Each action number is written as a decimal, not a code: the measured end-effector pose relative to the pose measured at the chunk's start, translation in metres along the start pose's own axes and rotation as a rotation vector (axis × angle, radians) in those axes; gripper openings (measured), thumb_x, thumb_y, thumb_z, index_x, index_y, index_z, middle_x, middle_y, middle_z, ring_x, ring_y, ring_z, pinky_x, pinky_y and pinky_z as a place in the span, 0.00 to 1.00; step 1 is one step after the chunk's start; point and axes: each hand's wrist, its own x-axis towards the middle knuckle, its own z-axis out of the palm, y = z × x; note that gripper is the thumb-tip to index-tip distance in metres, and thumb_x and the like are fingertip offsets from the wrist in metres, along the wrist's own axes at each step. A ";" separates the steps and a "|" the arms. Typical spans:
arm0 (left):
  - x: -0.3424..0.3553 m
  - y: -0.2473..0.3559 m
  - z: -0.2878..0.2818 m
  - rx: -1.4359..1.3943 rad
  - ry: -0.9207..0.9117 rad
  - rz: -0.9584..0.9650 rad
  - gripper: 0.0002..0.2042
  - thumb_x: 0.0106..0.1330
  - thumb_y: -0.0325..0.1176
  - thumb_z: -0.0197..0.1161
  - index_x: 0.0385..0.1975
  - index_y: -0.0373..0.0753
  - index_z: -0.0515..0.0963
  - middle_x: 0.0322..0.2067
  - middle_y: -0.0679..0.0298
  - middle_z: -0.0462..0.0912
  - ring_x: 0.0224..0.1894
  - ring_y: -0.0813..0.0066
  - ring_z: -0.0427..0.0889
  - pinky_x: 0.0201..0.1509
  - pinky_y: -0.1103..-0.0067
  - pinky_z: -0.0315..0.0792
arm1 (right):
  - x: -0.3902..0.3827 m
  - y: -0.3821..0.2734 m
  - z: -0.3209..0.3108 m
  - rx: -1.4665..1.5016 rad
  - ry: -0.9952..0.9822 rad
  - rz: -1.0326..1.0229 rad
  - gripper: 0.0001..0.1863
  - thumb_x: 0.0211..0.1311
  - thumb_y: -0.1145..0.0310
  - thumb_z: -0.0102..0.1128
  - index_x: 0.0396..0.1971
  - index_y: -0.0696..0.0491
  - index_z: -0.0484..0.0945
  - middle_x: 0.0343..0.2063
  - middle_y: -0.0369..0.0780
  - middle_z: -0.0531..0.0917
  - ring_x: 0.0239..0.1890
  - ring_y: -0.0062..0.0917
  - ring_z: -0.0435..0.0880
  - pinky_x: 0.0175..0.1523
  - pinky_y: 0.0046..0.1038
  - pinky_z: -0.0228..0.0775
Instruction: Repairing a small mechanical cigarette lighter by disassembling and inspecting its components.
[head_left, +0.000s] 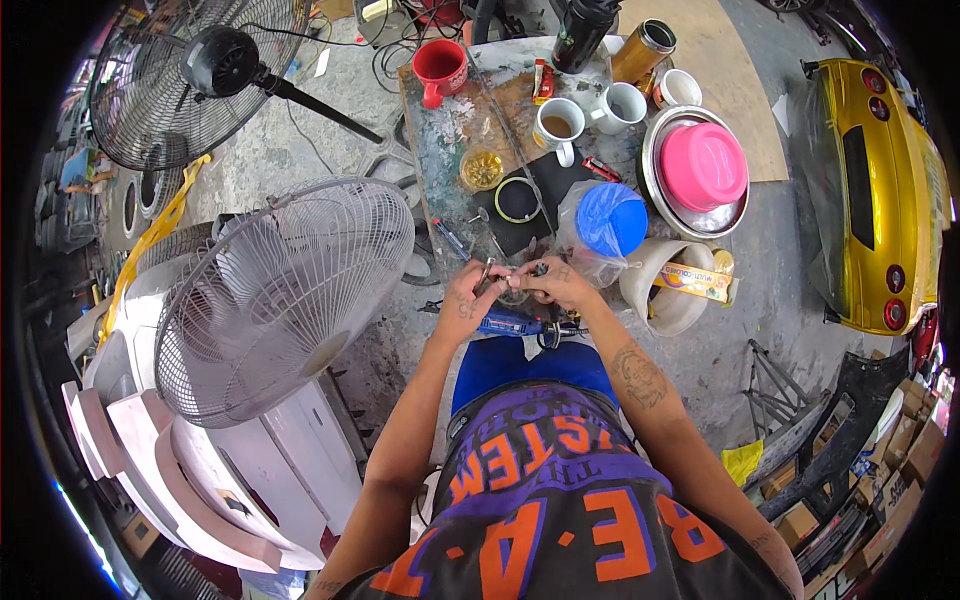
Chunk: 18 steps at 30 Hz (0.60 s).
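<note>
At the near edge of the worktable (pixel 435 140), my left hand (pixel 472 298) and my right hand (pixel 560 285) meet with fingertips almost touching. Both have their fingers pinched together on something small that they mostly hide; I cannot make out what it is. Just below them lies a blue power tool (pixel 508 324), close to my lap. A blue pen-like marker (pixel 452 240) rests beyond my left hand. Past the fingertips are a black mat (pixel 545 190) and a dark round container with a pale rim (pixel 517 200). A clear plastic bag with a blue lid (pixel 611 220) stands beyond my right hand.
Mugs, one red (pixel 440 72) and one white with brown drink (pixel 558 125), stand farther back. A pink bowl (pixel 704 166) sits in a metal basin at right, above a white bucket (pixel 668 300). A large fan (pixel 290 300) is close on the left.
</note>
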 end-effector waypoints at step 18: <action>-0.011 0.145 -0.031 -0.021 -0.254 -0.129 0.08 0.61 0.26 0.65 0.40 0.35 0.81 0.35 0.68 0.76 0.28 0.85 0.72 0.31 0.85 0.66 | -0.104 -0.063 0.045 -0.529 -0.352 -0.320 0.21 0.44 0.53 0.76 0.31 0.56 0.86 0.24 0.38 0.84 0.26 0.22 0.79 0.34 0.26 0.69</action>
